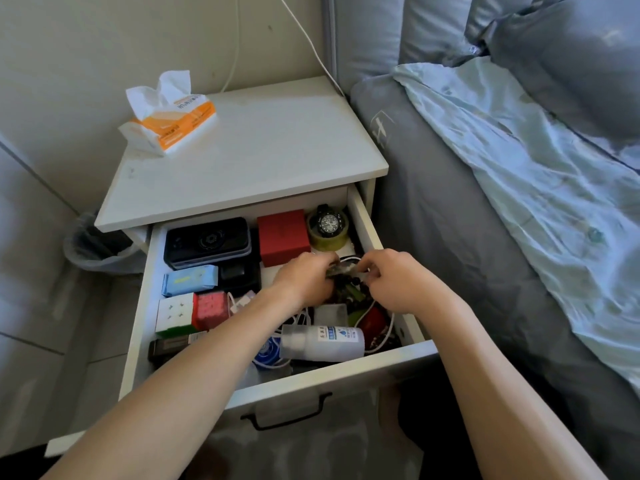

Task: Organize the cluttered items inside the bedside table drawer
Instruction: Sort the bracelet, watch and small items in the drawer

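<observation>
Pinching small blurred item (341, 270) | left hand (304, 278), right hand (391, 282) | over drawer (332, 377)

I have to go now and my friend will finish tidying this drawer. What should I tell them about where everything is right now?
Left hand and right hand: both in the drawer, together pinching a small item over the tangled pile; what it is cannot be told.
Looks sorted: black case, red box and watch on the tape roll along the back; blue packet and puzzle cube down the left side.
Still to do: the white bottle lying on its side, the white cables and loose bits at the front right.
</observation>
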Demonstrator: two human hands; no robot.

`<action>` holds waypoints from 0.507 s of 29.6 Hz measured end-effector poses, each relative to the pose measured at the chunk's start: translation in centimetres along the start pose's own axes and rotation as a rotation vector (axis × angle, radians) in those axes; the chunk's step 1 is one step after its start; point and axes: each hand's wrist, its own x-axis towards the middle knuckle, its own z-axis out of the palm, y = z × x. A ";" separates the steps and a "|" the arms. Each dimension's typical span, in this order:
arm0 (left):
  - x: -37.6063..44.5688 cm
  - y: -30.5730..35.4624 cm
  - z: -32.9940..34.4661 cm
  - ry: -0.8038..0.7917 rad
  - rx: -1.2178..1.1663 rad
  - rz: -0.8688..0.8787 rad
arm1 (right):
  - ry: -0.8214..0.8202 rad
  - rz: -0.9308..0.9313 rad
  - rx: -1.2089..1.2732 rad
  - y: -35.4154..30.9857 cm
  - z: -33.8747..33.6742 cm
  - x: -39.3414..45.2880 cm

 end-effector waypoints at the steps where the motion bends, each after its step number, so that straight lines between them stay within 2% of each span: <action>1: -0.2 -0.5 -0.2 0.068 -0.067 -0.015 | -0.006 -0.003 0.005 0.0 0.0 0.0; 3: -0.7 -1.7 -0.8 0.172 -0.248 -0.051 | -0.011 -0.011 -0.001 0.2 -0.1 0.1; 5: -1.4 -3.0 -1.4 0.203 -0.412 -0.046 | -0.003 -0.010 -0.002 0.3 -0.4 0.4; 9: -3.4 -4.6 -1.9 0.270 -0.593 -0.037 | 0.057 -0.059 -0.014 -0.4 -0.5 0.8; 12: -4.8 -5.8 -1.9 0.264 -0.802 -0.137 | 0.109 -0.092 -0.004 -1.0 0.2 1.2; 15: -4.6 -6.2 -1.6 0.252 -0.933 -0.216 | 0.086 -0.081 -0.027 -0.7 0.8 1.5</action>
